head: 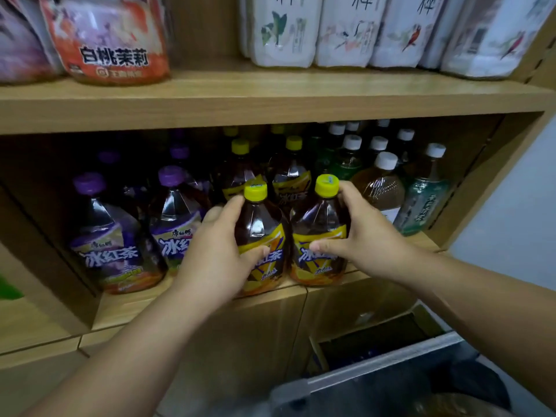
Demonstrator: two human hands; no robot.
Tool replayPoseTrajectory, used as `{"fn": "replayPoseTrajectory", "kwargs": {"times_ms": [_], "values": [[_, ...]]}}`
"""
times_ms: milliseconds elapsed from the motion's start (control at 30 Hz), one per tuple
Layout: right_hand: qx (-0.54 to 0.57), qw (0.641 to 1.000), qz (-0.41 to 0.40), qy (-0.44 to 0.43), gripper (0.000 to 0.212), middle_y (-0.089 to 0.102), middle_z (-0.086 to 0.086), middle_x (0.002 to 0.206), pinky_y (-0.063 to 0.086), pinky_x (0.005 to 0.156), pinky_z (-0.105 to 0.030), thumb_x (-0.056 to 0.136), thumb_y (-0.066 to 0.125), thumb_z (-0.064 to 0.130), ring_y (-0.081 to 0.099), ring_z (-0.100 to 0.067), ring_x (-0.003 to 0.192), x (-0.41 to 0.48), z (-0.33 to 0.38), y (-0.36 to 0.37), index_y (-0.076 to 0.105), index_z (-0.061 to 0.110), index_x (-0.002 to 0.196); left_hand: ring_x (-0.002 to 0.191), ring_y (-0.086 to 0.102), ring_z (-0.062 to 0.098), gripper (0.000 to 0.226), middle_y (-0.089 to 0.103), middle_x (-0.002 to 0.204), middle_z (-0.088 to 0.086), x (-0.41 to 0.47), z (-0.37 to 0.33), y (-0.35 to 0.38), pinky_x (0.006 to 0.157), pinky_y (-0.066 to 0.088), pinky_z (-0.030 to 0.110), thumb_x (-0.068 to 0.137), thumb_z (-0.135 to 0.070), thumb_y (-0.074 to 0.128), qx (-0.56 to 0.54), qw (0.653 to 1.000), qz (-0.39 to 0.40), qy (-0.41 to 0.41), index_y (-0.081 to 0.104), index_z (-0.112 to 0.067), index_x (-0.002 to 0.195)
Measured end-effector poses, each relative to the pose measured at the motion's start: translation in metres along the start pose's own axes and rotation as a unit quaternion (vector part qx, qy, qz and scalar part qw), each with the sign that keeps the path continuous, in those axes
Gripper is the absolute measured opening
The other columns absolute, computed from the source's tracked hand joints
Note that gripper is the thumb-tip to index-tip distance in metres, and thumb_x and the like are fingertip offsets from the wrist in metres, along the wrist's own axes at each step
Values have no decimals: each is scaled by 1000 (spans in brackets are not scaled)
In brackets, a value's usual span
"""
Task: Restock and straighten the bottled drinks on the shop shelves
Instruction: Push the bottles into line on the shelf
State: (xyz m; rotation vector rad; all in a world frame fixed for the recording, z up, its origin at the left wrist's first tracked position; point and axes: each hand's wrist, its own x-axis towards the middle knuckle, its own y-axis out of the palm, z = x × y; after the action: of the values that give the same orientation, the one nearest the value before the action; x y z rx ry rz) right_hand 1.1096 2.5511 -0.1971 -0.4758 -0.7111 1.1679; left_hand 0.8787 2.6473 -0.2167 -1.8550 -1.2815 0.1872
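Head: left hand (210, 260) grips left bottle (259, 219), right hand (371, 236) right bottle (319, 218) — both upright.

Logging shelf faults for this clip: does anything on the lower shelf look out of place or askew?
No spill or damage shows. One oddity: an amber bottle stands among the green bottles on the right, perhaps misfiled. The two yellow-capped bottles that the left hand and right hand grip stand upright at the shelf edge.

You face light wood-grain shelf boards (270, 97), smooth and matt. The iced tea bottles (258, 224) are clear glossy plastic with shiny film labels (316, 266) and smooth yellow plastic caps (255, 190). Below you lies a dull grey metal rail (376, 364).
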Motion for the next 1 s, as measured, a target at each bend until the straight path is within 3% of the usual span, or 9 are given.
{"fn": "replayPoseTrajectory", "kwargs": {"times_ms": [67,200,300,367,500,600,700,833,1000], "values": [[4,1000,3,3,82,58,16,138,53,105,-38,76,90,30,60,-3,123,-4,-4,5,38,44,138,130,47,21,92,43,141,-3,-7,-1,1,105,36,25,85,-36,80,17,999,-22,16,27,-24,159],[-28,1000,13,-2,88,53,18,144,50,108,-38,76,88,40,54,-5,130,-6,-6,4,33,45,146,101,64,33,90,35,145,-2,-19,5,14,98,54,44,85,-30,79,41,994,-78,71,30,-18,159],[-79,997,-4,-2,97,52,13,143,49,108,-39,69,89,49,52,-12,132,-6,-2,1,37,37,150,120,57,32,87,41,146,9,-23,8,20,104,52,43,86,-30,77,81,984,-125,101,33,-10,158],[-139,990,-29,5,99,52,12,128,50,98,-35,62,90,54,53,-16,124,-5,5,-3,44,33,147,129,51,33,82,50,143,14,-24,9,22,103,51,46,85,-34,74,123,972,-158,122,40,-5,153],[-301,953,-38,22,101,51,7,113,44,78,-32,58,84,71,55,-18,113,-7,21,-7,47,27,140,115,53,40,80,49,138,14,-31,11,27,81,56,50,79,-28,82,167,940,-231,186,43,-19,149],[-338,939,-56,0,139,60,-5,113,46,83,-36,57,84,72,57,-26,117,-10,24,-9,7,24,162,128,44,44,88,33,151,19,-39,22,39,90,52,56,74,-22,88,225,922,-204,238,41,-30,148],[-357,931,-35,-64,139,58,-2,111,42,81,-35,68,84,64,58,-27,110,-15,22,-8,-19,42,158,142,34,50,89,25,160,21,-39,34,47,97,49,64,72,-24,89,281,919,-153,232,46,-30,149],[-363,927,1,-93,105,46,-5,147,45,101,-41,78,80,54,49,-31,132,-13,10,-10,13,50,159,144,33,50,94,31,159,24,-28,31,48,106,40,65,68,-25,92,300,914,-159,223,47,-25,151],[-370,923,3,-102,99,56,-4,139,49,96,-42,75,84,52,55,-31,127,-4,1,-11,30,44,157,151,20,40,102,32,159,21,-8,36,40,119,0,66,64,-36,93,362,897,-164,193,42,-26,152]]}}
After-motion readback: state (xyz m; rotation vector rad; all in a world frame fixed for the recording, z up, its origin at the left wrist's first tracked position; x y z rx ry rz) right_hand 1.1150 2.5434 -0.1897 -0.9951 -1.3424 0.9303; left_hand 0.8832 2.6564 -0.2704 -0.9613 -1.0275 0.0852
